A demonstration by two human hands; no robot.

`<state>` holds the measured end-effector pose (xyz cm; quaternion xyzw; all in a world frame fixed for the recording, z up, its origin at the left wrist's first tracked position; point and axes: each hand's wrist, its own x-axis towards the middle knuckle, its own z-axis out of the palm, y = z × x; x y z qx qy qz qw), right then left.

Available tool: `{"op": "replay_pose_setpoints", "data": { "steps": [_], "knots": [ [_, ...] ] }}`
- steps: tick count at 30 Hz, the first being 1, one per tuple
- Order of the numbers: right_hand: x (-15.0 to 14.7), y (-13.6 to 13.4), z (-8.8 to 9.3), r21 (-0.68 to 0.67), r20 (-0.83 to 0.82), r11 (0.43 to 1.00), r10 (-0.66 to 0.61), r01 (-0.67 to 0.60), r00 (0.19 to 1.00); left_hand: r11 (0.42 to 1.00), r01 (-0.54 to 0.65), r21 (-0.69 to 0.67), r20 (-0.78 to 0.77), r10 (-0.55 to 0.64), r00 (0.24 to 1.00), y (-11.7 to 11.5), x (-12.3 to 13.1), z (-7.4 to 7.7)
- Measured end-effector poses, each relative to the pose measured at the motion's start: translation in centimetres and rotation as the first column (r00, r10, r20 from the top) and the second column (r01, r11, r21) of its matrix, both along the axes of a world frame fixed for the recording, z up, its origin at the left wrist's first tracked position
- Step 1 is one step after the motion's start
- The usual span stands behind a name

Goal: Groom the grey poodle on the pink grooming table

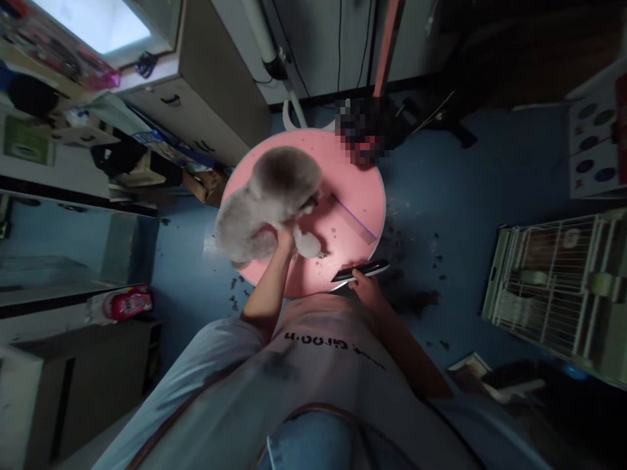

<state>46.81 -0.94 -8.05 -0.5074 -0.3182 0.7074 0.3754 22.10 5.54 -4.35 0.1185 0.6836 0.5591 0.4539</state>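
Observation:
A small fluffy grey dog (274,196) stands on a round pink table (355,183). My left hand (285,236) is closed around one of the dog's legs, just above its pale paw (308,245). My right hand (365,287) grips a dark clipper (360,271) at the table's near edge, to the right of the dog. A comb with a purple stripe (355,219) lies on the table beside the dog.
Clumps of cut fur (416,300) litter the blue floor around the table. A white wire cage (553,287) stands at the right. Cabinets and shelves (196,98) line the left and back. A pink bottle (127,303) lies on a ledge at left.

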Motion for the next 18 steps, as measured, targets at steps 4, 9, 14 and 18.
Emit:
{"op": "replay_pose_setpoints", "data": {
  "steps": [4, 9, 14, 18],
  "knots": [
    [-0.6, 1.8, 1.8, -0.059, -0.072, 0.994, -0.094, 0.090, 0.993, 0.999, -0.030, -0.027, 0.177, 0.034, 0.984, -1.0, 0.4, 2.2],
    [-2.7, 3.1, 4.0, 0.004, -0.104, 1.000, -0.024, 0.025, 0.994, 0.989, -0.133, -0.061, 0.310, 0.145, 0.940, -1.4, -0.1, 4.3],
    [-4.3, 3.8, 3.8, -0.052, -0.205, 0.994, 0.081, -0.093, 0.976, 0.981, -0.194, -0.005, 0.342, 0.184, 0.922, -1.9, -0.2, 5.1],
    [-4.7, 4.6, 2.9, -0.211, -0.234, 0.974, 0.030, -0.081, 0.972, 0.980, -0.198, 0.000, 0.377, 0.184, 0.908, -2.1, -0.4, 5.3]
  ]
}}
